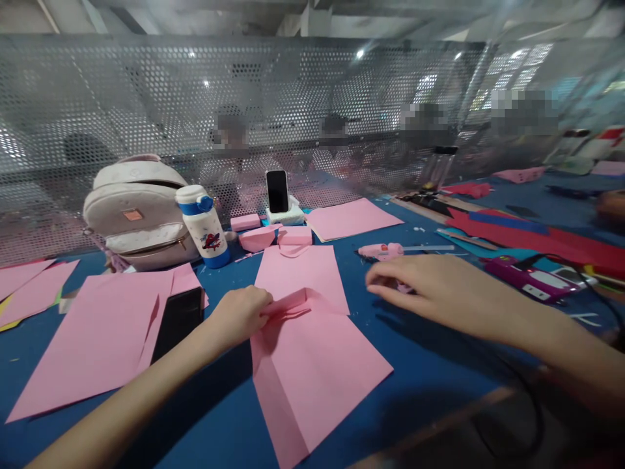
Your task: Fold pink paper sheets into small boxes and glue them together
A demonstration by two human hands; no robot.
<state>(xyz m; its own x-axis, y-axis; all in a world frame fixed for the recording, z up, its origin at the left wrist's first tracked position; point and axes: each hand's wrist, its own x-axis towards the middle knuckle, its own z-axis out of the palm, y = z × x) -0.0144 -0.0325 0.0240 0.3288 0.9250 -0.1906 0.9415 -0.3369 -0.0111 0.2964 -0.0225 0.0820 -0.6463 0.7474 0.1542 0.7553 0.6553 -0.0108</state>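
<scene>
My left hand (244,311) is closed on a folded pink paper piece (297,301), its fingertips pinching the left end. This piece stands above a creased pink paper sheet (317,378) in the middle of the blue table. Behind it lies another pink sheet (305,267), flat. My right hand (410,286) hovers over the table to the right, fingers loosely curved and thumb apart, with nothing visibly gripped. Just beyond its fingers is a pink glue gun (383,251) with a clear glue stick in its back; the handle is partly hidden by the hand.
On the left are pink sheets (97,332), a black phone (180,322), a backpack (137,212) and a bottle (202,228). Small folded pink pieces (294,236) and a propped phone (278,192) stand behind. A purple device (532,279) with a cable lies right, near red paper (537,238).
</scene>
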